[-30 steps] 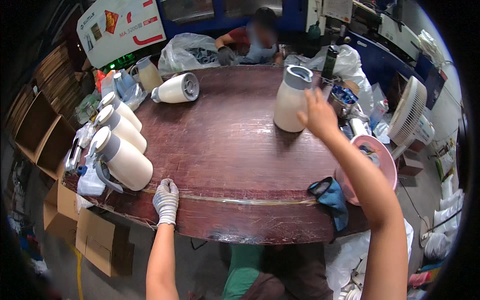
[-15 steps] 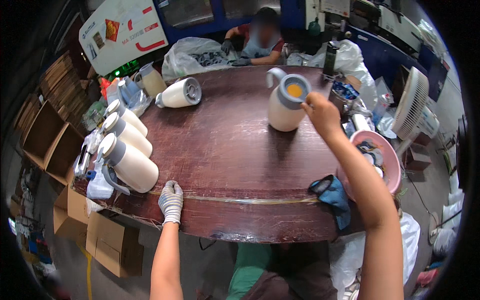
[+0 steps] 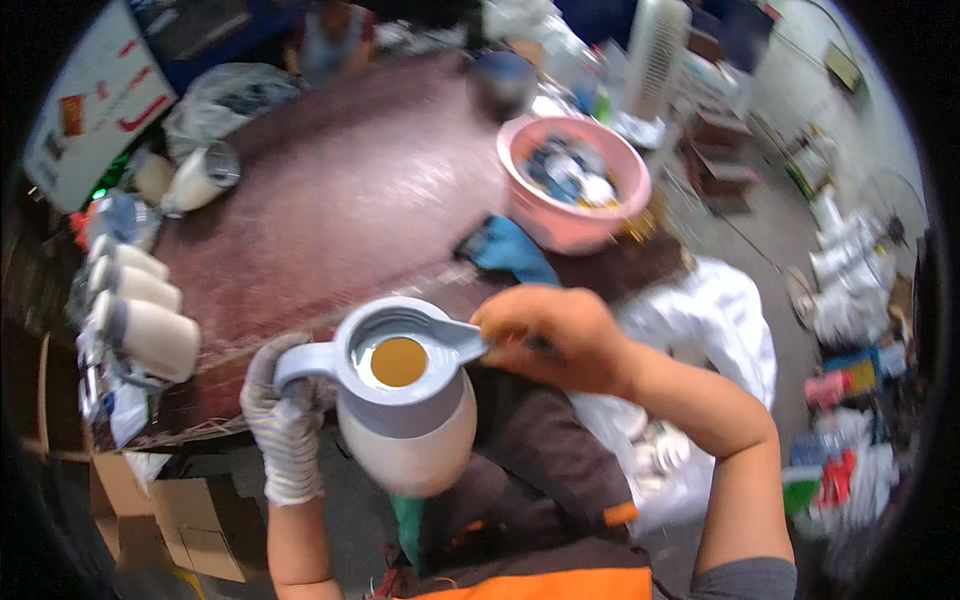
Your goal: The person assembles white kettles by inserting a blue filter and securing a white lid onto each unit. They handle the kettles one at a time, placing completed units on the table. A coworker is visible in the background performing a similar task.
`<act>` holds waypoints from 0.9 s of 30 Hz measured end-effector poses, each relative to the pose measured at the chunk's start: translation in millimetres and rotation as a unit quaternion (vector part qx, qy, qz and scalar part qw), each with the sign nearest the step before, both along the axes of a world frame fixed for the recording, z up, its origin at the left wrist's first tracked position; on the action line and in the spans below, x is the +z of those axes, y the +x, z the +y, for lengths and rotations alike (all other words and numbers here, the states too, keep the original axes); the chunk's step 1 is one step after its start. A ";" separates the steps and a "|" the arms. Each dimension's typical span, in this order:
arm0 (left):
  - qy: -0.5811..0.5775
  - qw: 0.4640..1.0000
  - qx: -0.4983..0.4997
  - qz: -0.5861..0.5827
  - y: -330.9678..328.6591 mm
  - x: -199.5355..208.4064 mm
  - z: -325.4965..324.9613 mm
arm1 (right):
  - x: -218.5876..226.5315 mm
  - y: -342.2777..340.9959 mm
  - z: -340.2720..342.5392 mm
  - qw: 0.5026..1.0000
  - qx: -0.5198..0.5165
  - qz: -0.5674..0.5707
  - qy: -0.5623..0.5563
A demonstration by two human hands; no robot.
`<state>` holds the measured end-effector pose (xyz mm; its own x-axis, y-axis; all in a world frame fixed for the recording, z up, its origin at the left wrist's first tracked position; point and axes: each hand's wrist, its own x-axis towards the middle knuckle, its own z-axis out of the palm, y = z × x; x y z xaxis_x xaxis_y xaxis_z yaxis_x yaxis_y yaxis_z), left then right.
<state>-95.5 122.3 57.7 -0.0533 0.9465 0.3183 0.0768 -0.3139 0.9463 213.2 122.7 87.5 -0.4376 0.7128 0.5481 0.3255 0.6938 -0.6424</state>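
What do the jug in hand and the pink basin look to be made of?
Jug: cream body with a grey top, smooth and faintly glossy, probably plastic over an amber inner liner. Pink basin: plain matte moulded plastic, judging by its even colour and rolled rim.

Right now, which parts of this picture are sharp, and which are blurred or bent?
In the head view, the jug with its grey top and the right hand on the spout are fairly sharp; the gloved left hand at the handle is softer; the brown table and pink basin show motion blur; straight edges bend toward the dark round rim.
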 end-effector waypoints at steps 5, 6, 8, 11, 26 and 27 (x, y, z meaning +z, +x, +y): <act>-0.086 0.994 -0.051 -0.034 23.7 -24.5 -48.6 | -85.3 135.3 -64.8 0.849 -0.261 -0.124 -0.442; -0.106 0.991 -0.072 -0.024 26.3 -29.1 -53.1 | -115.7 159.4 -88.5 0.813 -0.290 -0.251 -0.439; -0.121 0.986 -0.112 0.024 34.1 -42.0 -59.3 | -185.8 198.2 -140.7 0.690 -0.300 -0.476 -0.454; -0.168 0.976 -0.129 0.047 43.0 -52.7 -74.3 | -228.5 202.2 -196.0 0.607 -0.327 -0.512 -0.513; -0.169 0.961 -0.189 0.107 67.5 -51.8 -96.7 | -81.1 77.1 -132.3 0.733 -0.067 0.488 -0.469; -0.092 0.964 -0.190 0.162 66.0 -58.2 -95.2 | -80.5 56.7 -120.6 0.727 -0.013 0.505 -0.465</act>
<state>-29.5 27.1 -0.5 0.3829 0.9198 0.0852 0.2907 -0.2076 0.9340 269.9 2.1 7.0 -0.1260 0.9816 -0.1434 -0.6334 -0.1909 -0.7499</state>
